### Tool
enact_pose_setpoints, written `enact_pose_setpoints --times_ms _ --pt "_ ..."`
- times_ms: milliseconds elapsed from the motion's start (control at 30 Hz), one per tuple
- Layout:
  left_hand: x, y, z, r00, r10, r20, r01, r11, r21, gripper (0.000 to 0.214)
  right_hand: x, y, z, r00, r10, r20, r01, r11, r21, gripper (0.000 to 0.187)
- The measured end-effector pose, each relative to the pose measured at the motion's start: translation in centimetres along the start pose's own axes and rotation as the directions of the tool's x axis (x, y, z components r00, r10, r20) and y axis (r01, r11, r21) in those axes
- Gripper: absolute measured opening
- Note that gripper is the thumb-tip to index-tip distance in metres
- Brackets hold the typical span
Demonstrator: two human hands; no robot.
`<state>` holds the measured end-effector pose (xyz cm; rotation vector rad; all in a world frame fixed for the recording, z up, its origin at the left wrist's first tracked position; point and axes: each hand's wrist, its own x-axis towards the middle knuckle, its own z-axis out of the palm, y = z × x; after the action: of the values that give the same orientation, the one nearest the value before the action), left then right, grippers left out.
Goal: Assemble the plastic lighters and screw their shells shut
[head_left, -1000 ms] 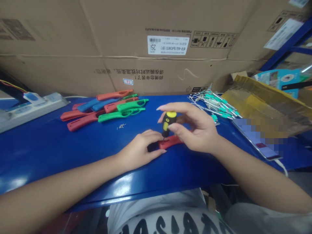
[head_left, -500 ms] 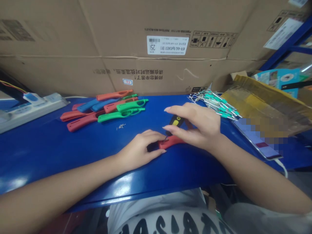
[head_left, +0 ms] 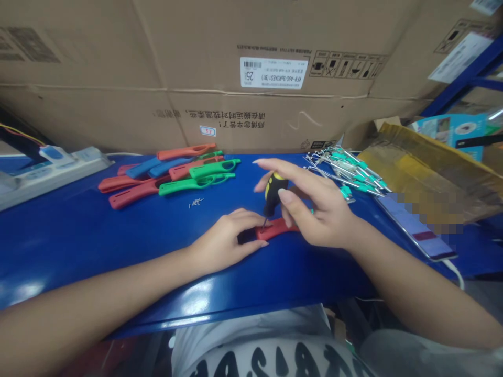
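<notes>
A red lighter casing point(head_left: 277, 229) lies flat on the blue table in front of me. My left hand point(head_left: 226, 238) pinches its left end between thumb and fingers, holding it against the tabletop. In my right hand point(head_left: 320, 207) is a small screwdriver point(head_left: 271, 199) with a black and yellow handle, gripped between thumb and fingers. It stands slightly tilted, its shaft going down to the casing's left end beside my left fingertips. My right hand covers the casing's right end. Several tiny screws point(head_left: 195, 202) lie loose to the left, beyond my left hand.
Red, blue and green lighter casings point(head_left: 135, 193) are piled at the back left, near a white power strip point(head_left: 84, 165). Metal rods with green parts and wires point(head_left: 356, 170) lie at the back right, beside a phone point(head_left: 416, 228) and a taped carton point(head_left: 424, 173). A large cardboard box point(head_left: 196, 57) stands behind.
The screwdriver's handle has turned and tilted left in my right hand, and the right fingers have shifted around it. My left hand and the red casing have stayed in place.
</notes>
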<state>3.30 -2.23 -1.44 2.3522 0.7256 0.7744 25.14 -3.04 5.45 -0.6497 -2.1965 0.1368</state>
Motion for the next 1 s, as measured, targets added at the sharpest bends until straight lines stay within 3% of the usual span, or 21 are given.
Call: enact_pose_setpoints --times_ms 67,200,400,533,600,700,767,933,1000 --pt "0.04 -0.02 0.02 1.000 0.003 0.001 -0.003 1.000 -0.004 0.032 0.05 0.21 0.09 1.000 -0.008 -0.028 0.008 1.000 0.004 0.034" --pt "0.04 -0.13 0.09 1.000 0.030 -0.008 -0.030 1.000 -0.004 0.030 0.10 0.58 0.12 0.975 -0.160 -0.153 0.130 0.974 -0.188 0.026" --pt "0.09 -0.06 0.09 1.000 0.024 -0.009 -0.024 1.000 0.011 0.032 0.13 0.22 0.24 0.999 0.038 -0.026 -0.034 0.993 0.116 0.032" --pt "0.16 -0.07 0.09 0.999 0.032 -0.010 -0.031 0.999 0.006 0.027 -0.09 0.45 0.48 0.962 -0.175 -0.209 0.151 0.981 -0.124 0.019" --pt "0.15 -0.07 0.07 0.999 0.031 -0.014 -0.030 0.999 0.010 0.025 -0.13 0.41 0.59 0.944 -0.238 -0.227 0.208 0.967 -0.148 0.021" --pt "0.12 -0.03 0.05 1.000 0.019 0.000 -0.019 1.000 0.019 0.027 0.03 0.06 0.66 0.988 -0.093 -0.123 0.101 0.993 0.065 0.034" --pt "0.09 -0.01 0.04 1.000 0.015 0.004 -0.015 1.000 0.021 0.027 0.15 -0.07 0.64 0.996 -0.025 -0.082 0.035 0.992 0.120 0.031" --pt "0.09 -0.04 0.04 1.000 0.024 -0.006 -0.024 1.000 0.014 0.028 0.04 0.30 0.57 0.933 -0.230 -0.278 0.193 0.969 -0.153 0.013" --pt "0.12 -0.05 0.05 1.000 0.019 0.000 -0.019 1.000 0.006 0.030 0.02 0.29 0.60 0.953 -0.192 -0.236 0.177 0.981 -0.083 0.021"
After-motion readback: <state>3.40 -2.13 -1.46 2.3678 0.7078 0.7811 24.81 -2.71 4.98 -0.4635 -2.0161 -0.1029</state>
